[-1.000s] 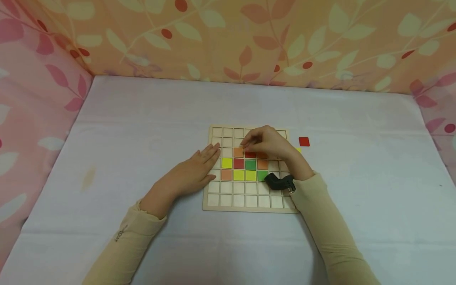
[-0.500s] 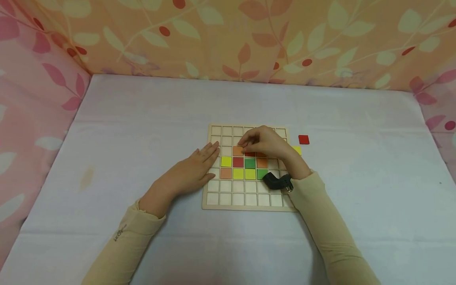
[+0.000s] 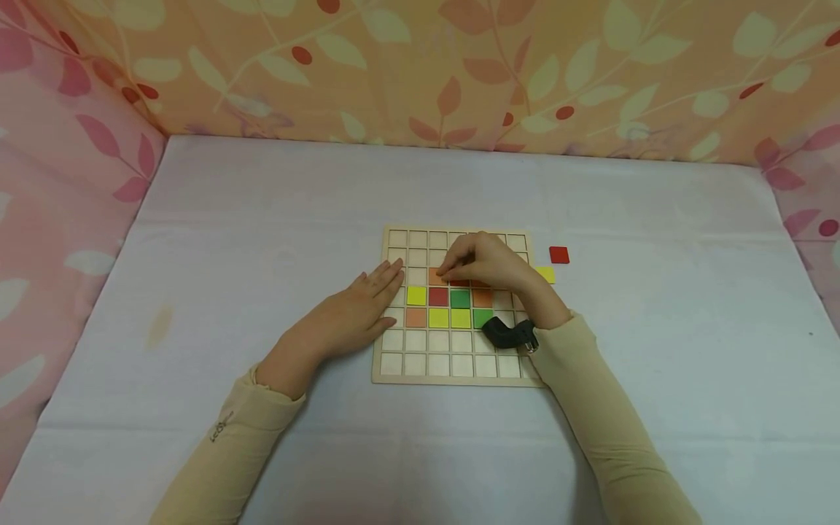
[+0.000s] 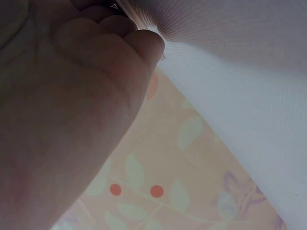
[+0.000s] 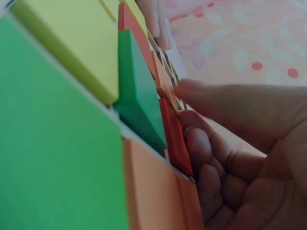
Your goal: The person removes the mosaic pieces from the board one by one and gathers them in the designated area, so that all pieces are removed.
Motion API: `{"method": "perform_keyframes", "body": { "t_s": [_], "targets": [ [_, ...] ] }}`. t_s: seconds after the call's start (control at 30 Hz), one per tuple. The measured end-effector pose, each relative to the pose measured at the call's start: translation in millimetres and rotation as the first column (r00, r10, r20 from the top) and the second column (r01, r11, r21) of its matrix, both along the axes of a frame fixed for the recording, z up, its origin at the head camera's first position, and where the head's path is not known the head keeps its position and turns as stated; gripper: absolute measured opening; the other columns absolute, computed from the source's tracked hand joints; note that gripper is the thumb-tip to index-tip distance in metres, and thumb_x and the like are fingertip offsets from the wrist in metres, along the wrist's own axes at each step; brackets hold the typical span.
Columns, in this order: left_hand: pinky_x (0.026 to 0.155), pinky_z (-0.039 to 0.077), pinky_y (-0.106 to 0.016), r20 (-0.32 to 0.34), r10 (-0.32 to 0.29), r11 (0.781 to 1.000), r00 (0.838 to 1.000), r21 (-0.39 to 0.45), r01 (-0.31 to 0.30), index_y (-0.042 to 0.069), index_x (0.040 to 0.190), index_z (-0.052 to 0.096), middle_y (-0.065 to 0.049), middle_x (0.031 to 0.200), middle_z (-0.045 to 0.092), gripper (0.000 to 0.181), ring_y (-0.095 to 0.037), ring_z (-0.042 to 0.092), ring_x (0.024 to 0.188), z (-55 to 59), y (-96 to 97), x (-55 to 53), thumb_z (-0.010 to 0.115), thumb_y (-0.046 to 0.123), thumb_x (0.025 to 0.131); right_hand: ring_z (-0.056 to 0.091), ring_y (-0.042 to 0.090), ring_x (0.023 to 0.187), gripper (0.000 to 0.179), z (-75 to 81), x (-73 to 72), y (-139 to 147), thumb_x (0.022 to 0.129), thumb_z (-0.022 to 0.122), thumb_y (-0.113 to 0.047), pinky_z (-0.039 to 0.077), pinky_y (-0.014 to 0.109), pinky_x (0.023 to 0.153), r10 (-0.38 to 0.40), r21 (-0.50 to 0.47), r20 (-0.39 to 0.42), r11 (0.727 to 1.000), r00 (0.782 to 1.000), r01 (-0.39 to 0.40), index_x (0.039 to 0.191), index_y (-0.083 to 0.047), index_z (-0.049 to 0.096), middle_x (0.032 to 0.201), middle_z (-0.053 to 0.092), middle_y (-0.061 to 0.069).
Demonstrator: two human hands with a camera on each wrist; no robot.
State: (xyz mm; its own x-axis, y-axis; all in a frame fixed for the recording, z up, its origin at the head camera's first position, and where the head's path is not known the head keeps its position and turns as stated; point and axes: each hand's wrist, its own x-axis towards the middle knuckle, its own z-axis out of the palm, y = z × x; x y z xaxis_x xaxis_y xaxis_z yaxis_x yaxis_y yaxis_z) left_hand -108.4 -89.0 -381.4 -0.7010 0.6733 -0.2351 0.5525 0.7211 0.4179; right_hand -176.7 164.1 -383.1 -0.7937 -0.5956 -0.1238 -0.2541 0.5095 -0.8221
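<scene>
A wooden grid board (image 3: 453, 380) lies on the white table with coloured square tiles in its middle cells. My left hand (image 3: 348, 313) rests flat at the board's left edge, fingers straight. Over the upper part of the board, my right hand (image 3: 495, 264) has its thumb and index finger on an orange tile (image 3: 434, 277), pinching at its edge. The right wrist view shows the thumb's tip at that orange tile (image 5: 164, 84), beside a red tile (image 5: 174, 139). Below it sit a dark red tile (image 3: 438, 297) and a green tile (image 3: 460, 299). Part of the third row is hidden under the right hand.
A loose red tile (image 3: 559, 254) lies right of the board, with a yellow tile (image 3: 545, 274) near the board's right edge. A black camera mount (image 3: 508, 333) on the right wrist overhangs the board. Floral cloth (image 3: 420, 73) stands behind the table.
The right hand's fingertips have shifted slightly left, farther onto the orange tile. The left hand stays in place. The whole view has drifted a little.
</scene>
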Motion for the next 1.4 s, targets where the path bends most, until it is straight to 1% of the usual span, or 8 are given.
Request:
{"method": "perform_keyframes", "body": {
  "t_s": [0.23,0.43,0.6,0.77,0.9,1.07,1.4],
  "targets": [
    [0.114,0.013,-0.043,-0.004,-0.002,1.0,1.0,0.0,0.002,-0.001,0.149,0.016,-0.01,0.158,0.003,0.067,-0.024,0.002,0.144,-0.2,0.5,-0.4,0.051,0.024,0.098,0.056,0.018,0.078,0.018,-0.2,-0.3,-0.2,0.083,0.072,-0.009,0.046,0.03,0.07,-0.035,0.016,0.033,0.999,0.999,0.035,0.099,-0.002,0.074,0.093,0.068,0.007],
    [0.114,0.013,-0.043,-0.001,-0.003,1.0,1.0,0.001,0.003,-0.001,0.149,0.016,-0.011,0.158,0.003,0.068,-0.024,0.002,0.144,0.0,0.8,-0.3,0.052,0.023,0.097,0.054,0.018,0.077,0.015,-1.6,-1.3,-0.6,0.083,0.072,-0.008,0.045,0.031,0.069,-0.01,0.015,0.002,1.0,1.0,0.01,0.096,-0.003,0.075,0.09,0.067,0.006],
    [0.114,0.013,-0.043,0.003,0.001,1.0,1.0,0.001,-0.001,-0.001,0.149,0.015,-0.01,0.158,0.002,0.068,-0.024,0.002,0.144,0.7,0.6,-0.2,0.052,0.023,0.097,0.055,0.019,0.076,0.013,-1.9,-1.3,-1.4,0.082,0.073,-0.008,0.046,0.03,0.068,0.0,-0.001,0.001,1.0,1.0,0.0,0.095,-0.003,0.073,0.089,0.065,0.007],
    [0.114,0.013,-0.044,0.0,-0.001,1.0,1.0,0.0,0.001,-0.002,0.149,0.016,-0.011,0.158,0.003,0.068,-0.025,0.003,0.144,1.7,1.0,-0.5,0.052,0.023,0.097,0.056,0.019,0.074,0.011,-0.1,-1.0,-2.2,0.083,0.072,-0.007,0.046,0.03,0.068,-0.008,-0.022,0.023,1.0,1.0,0.009,0.093,-0.003,0.071,0.087,0.065,0.006],
    [0.114,0.013,-0.044,0.0,0.0,1.0,1.0,-0.001,0.0,-0.001,0.149,0.016,-0.011,0.158,0.004,0.068,-0.025,0.003,0.144,1.6,0.9,-0.6,0.052,0.023,0.097,0.056,0.019,0.075,0.012,1.0,-0.5,-3.1,0.084,0.071,-0.007,0.046,0.03,0.07,-0.026,-0.013,0.042,1.0,0.999,0.026,0.095,-0.003,0.072,0.085,0.065,0.006],
    [0.114,0.013,-0.044,0.003,0.0,1.0,1.0,0.002,0.0,-0.001,0.149,0.016,-0.011,0.158,0.003,0.068,-0.025,0.003,0.144,1.4,0.8,-0.3,0.052,0.023,0.097,0.056,0.019,0.076,0.013,2.7,1.0,-3.2,0.084,0.071,-0.008,0.046,0.03,0.07,-0.039,0.0,0.043,0.999,0.998,0.039,0.096,-0.003,0.074,0.086,0.068,0.005],
    [0.114,0.014,-0.045,-0.005,-0.009,1.0,1.0,0.006,0.009,-0.002,0.149,0.016,-0.012,0.157,0.004,0.067,-0.026,0.004,0.144,0.2,1.1,0.3,0.052,0.023,0.097,0.057,0.018,0.078,0.011,1.0,1.2,0.8,0.085,0.069,-0.007,0.047,0.03,0.073,-0.027,-0.01,0.024,1.0,0.999,0.027,0.094,-0.004,0.074,0.089,0.069,0.004]
  ]
}}
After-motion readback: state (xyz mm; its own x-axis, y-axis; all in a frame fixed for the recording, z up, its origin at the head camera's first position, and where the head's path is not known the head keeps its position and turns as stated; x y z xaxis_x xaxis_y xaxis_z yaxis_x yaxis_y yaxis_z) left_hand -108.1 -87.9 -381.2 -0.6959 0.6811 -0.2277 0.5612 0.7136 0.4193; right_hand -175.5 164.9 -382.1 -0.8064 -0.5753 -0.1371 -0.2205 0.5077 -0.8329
